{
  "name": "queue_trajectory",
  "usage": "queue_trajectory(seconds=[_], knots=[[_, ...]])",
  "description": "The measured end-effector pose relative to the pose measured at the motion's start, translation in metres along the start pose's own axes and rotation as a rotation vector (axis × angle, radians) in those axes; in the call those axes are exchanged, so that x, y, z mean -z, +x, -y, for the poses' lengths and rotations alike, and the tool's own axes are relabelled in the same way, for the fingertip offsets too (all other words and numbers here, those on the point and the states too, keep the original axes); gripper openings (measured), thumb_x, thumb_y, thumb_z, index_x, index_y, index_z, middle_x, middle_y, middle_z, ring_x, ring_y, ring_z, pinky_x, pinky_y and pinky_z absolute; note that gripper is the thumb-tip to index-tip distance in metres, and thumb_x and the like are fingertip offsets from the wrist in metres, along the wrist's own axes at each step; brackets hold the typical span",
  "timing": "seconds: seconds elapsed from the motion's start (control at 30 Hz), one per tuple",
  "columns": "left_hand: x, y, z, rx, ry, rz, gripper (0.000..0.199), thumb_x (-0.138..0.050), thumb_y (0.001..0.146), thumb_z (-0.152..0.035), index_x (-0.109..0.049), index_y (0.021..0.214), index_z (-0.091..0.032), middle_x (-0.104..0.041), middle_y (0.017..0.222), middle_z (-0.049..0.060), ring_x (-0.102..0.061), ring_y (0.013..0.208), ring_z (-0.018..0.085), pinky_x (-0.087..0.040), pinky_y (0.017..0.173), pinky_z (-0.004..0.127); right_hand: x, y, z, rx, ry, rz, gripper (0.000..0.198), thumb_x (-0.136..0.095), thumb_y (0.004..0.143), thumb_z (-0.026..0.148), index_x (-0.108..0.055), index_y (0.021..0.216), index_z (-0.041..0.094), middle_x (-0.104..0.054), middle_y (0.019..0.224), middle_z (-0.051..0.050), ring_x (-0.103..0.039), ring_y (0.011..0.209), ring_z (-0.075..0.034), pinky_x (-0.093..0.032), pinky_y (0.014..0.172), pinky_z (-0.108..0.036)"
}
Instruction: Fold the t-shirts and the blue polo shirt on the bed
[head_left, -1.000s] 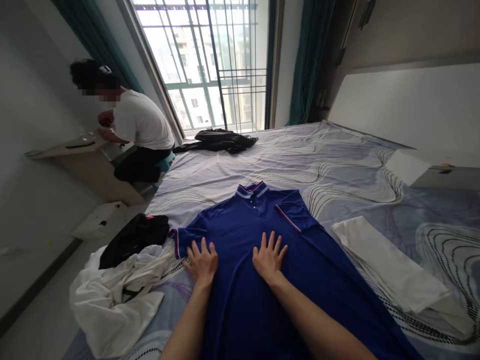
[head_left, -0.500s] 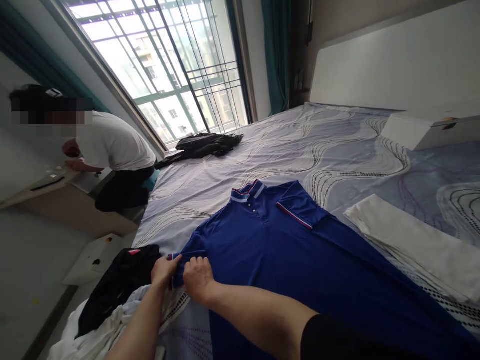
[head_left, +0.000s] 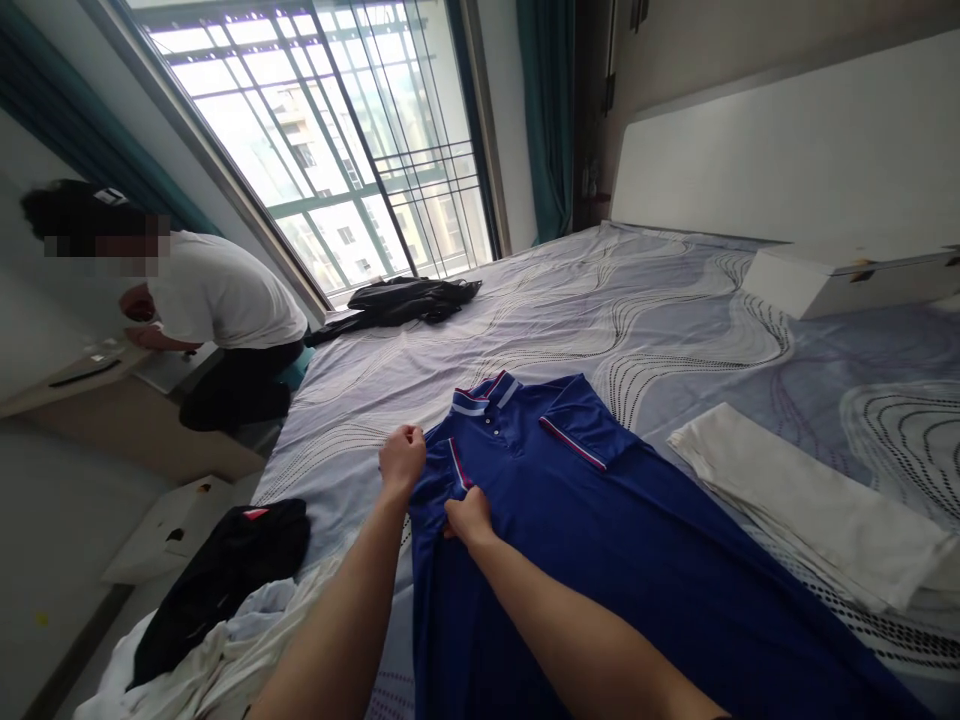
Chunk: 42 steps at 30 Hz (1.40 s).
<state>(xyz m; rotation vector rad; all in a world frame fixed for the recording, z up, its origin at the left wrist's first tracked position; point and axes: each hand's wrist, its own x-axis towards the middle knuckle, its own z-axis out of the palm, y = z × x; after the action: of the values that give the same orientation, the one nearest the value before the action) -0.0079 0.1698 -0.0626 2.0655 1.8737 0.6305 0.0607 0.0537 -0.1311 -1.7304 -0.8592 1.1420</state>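
Note:
A blue polo shirt (head_left: 555,530) lies front up on the bed, its striped collar towards the window. Both short sleeves are turned in over the chest, showing red and white trim at the cuffs. My left hand (head_left: 403,458) is closed at the shoulder fold on the shirt's left side. Lower down, my right hand (head_left: 469,514) pinches the left sleeve near its trimmed cuff. The fingertips of both hands are partly hidden.
Folded white cloth (head_left: 810,500) lies to the right, with a white box (head_left: 810,280) behind it. Black clothing (head_left: 405,300) rests by the window. Dark and pale garments (head_left: 225,570) are heaped at the left edge. A person (head_left: 225,290) bends over a desk at left.
The left sleeve, stretched outward before, is now folded in over the shirt. Both my hands have moved right and my left hand farther up towards the shoulder.

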Motion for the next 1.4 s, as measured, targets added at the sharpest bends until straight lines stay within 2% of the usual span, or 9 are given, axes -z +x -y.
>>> queue_trajectory(seconds=[0.17,0.33,0.53,0.63,0.73,0.93,1.1,1.27,1.4], knots=[[-0.046,-0.037,0.025,-0.088,0.115,0.1,0.053,-0.041,0.095,-0.032,-0.059,0.141,-0.015,-0.049,0.155,0.016,-0.039,0.147,0.034,-0.033,0.117,0.054,0.019,-0.011,-0.013,0.191,-0.346,-0.202,0.076,-0.062,0.082,0.017,-0.038,0.152,0.003,-0.054,0.142,-0.032,-0.061,0.125,-0.038,-0.051,0.101,-0.052],[-0.069,-0.044,0.056,-0.073,0.395,0.221,0.061,-0.029,0.101,-0.045,-0.03,0.16,-0.032,-0.019,0.17,0.005,-0.015,0.156,0.035,-0.02,0.119,0.069,0.035,-0.013,-0.034,0.599,-0.707,0.082,0.071,-0.049,0.097,0.049,-0.03,0.16,0.022,-0.021,0.169,-0.011,-0.009,0.157,-0.031,-0.006,0.125,-0.061],[-0.069,-0.041,0.032,0.08,0.403,0.21,0.064,-0.025,0.1,-0.053,-0.034,0.159,-0.029,-0.022,0.169,0.011,-0.015,0.154,0.045,-0.014,0.113,0.079,0.125,-0.005,-0.051,0.545,-0.862,0.097,0.071,-0.044,0.099,0.054,-0.035,0.158,0.015,-0.031,0.165,-0.013,-0.024,0.154,-0.028,-0.014,0.126,-0.051],[-0.079,-0.077,0.009,-0.079,0.392,0.103,0.061,-0.025,0.102,-0.046,-0.035,0.159,-0.024,-0.024,0.168,0.014,-0.016,0.154,0.044,-0.017,0.113,0.079,0.181,0.002,-0.045,0.585,-0.893,-0.069,0.058,-0.039,0.102,0.039,-0.042,0.156,0.017,-0.049,0.155,-0.013,-0.04,0.146,-0.025,-0.022,0.124,-0.045],[-0.089,-0.125,-0.001,-0.164,0.393,0.068,0.06,-0.028,0.103,-0.046,-0.03,0.16,-0.026,-0.022,0.169,0.015,-0.018,0.154,0.041,-0.021,0.116,0.072,0.238,0.01,-0.059,0.412,-1.006,-0.316,0.063,-0.037,0.103,0.041,-0.033,0.16,0.013,-0.037,0.162,-0.014,-0.026,0.152,-0.031,-0.013,0.125,-0.053],[-0.075,-0.191,0.019,-0.133,0.435,0.088,0.062,-0.031,0.103,-0.045,-0.028,0.161,-0.022,-0.018,0.169,0.016,-0.015,0.155,0.04,-0.02,0.12,0.064,0.323,-0.021,-0.13,0.188,-1.189,-0.307,0.072,-0.031,0.104,0.049,-0.021,0.162,0.009,-0.016,0.17,-0.009,-0.014,0.156,-0.03,-0.014,0.126,-0.044],[-0.07,-0.267,-0.008,-0.025,0.425,0.14,0.065,-0.026,0.103,-0.048,-0.029,0.16,-0.018,-0.017,0.169,0.016,-0.015,0.153,0.047,-0.02,0.113,0.077,0.289,-0.1,-0.14,0.17,-1.143,-0.426,0.069,-0.032,0.104,0.042,-0.02,0.162,0.008,-0.013,0.169,-0.016,-0.01,0.156,-0.036,-0.015,0.124,-0.054],[-0.074,-0.376,-0.042,-0.319,0.341,0.243,0.058,-0.034,0.102,-0.043,-0.031,0.159,-0.031,-0.019,0.17,0.006,-0.011,0.157,0.037,-0.014,0.12,0.07,0.222,-0.2,-0.153,0.595,-1.078,0.037,0.065,-0.041,0.102,0.05,-0.023,0.162,0.032,-0.013,0.171,-0.002,-0.006,0.157,-0.03,-0.008,0.125,-0.057],[-0.048,-0.447,-0.014,-0.279,0.367,0.247,0.058,-0.037,0.101,-0.043,-0.033,0.158,-0.034,-0.025,0.169,0.005,-0.014,0.157,0.033,-0.016,0.123,0.064,0.247,-0.257,-0.183,0.513,-1.073,0.068,0.064,-0.043,0.102,0.048,-0.026,0.161,0.032,-0.014,0.171,-0.002,-0.007,0.157,-0.029,-0.006,0.125,-0.057]])
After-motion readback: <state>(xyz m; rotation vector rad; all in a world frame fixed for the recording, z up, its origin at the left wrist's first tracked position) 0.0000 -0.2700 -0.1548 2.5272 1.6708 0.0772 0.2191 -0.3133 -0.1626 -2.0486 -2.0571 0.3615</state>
